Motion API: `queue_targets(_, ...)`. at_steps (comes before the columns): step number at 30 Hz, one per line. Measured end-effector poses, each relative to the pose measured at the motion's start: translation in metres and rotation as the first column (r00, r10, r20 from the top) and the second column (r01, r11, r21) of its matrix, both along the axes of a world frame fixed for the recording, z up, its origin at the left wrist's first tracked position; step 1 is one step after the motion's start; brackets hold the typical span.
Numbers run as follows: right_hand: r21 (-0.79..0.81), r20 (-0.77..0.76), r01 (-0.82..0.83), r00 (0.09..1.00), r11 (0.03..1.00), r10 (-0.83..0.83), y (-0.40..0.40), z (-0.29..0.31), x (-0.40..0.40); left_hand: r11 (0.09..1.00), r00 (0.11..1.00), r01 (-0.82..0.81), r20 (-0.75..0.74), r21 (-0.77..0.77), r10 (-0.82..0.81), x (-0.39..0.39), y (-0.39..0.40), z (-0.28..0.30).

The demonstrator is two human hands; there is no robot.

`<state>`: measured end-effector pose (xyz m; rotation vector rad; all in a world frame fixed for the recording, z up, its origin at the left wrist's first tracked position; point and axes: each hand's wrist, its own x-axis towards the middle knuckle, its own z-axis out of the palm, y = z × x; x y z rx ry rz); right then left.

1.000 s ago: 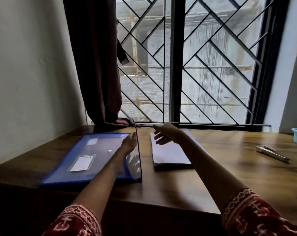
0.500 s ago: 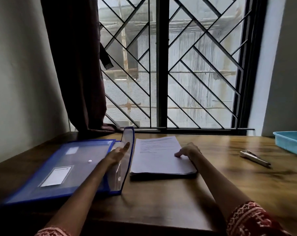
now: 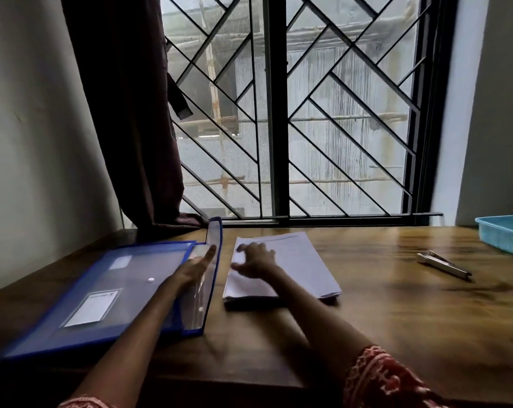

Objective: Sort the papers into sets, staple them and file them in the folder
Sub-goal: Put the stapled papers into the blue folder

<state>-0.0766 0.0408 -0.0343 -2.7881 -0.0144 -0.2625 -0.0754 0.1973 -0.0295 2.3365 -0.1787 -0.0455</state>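
Blue tray (image 3: 504,235) beside metal stapler (image 3: 443,265)

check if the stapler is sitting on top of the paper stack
No, the stapler lies on the bare table, well to the right of the paper stack.

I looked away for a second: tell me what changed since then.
The right hand went from the stack's far edge to its right side, then left over the paper stack. The left hand still props the folder flap; stapler unmoved.
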Motion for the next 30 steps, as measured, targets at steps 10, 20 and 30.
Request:
queue_targets(10, -0.074, -0.059, 0.117, 0.991, 0.99, -0.121, -0.024, -0.026, 0.011, 0.998, 0.999, -0.027, -0.018, 0.051, 0.028, 0.0, -0.003, -0.005)
queue_targets(20, 0.231, -0.032, 0.316, 0.948, 0.92, -0.317, -0.152, 0.004, -0.03, 0.924, 0.999, 0.025, 0.018, 0.382, -0.034, 0.022, -0.05, -0.021)
queue_targets(30, 0.276, -0.034, 0.781, 0.591, 0.561, -0.806, -0.212, 0.0, -0.047, 0.814, 0.999, -0.037, 0.052, 0.579, 0.008, 0.012, -0.064, -0.023)
